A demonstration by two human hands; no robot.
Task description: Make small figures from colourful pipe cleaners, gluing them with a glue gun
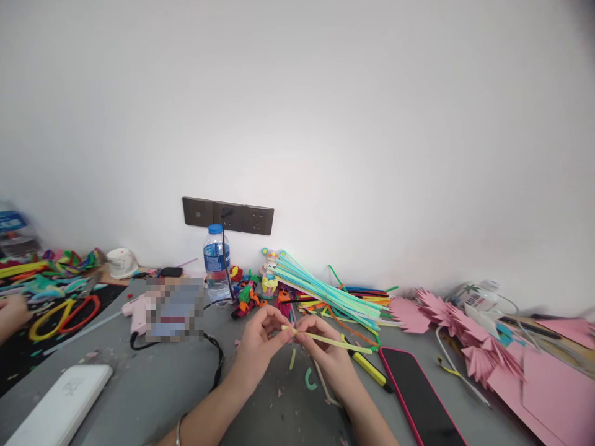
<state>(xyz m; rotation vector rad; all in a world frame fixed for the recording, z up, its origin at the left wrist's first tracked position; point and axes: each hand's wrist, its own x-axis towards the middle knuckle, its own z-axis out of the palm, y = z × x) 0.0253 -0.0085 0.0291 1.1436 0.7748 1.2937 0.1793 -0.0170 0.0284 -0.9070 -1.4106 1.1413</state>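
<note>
A white wall (325, 124) rises behind the grey tabletop (181, 384). Left of the pink-cased smartphone (423, 399), the fingers of the left hand (259, 347) and right hand (326, 354) pinch a pale-yellow pipe cleaner (339, 342). Beside that smartphone lies a yellow highlighter (370, 368) — farther back from it, a pipe-cleaner bundle (328, 289); right of the smartphone, pleated pink paper (483, 361).

Left hand (261, 341), right hand (326, 348), pinching (close together)

the left hand (261, 342) and right hand (329, 356) pinch a pale yellow pipe cleaner (344, 342) above a grey tabletop (181, 381). a yellow highlighter (370, 370) lies beside a pink-edged phone (422, 396); a blue-capped water bottle (214, 263) stands upright near wall sockets (258, 220).
</note>
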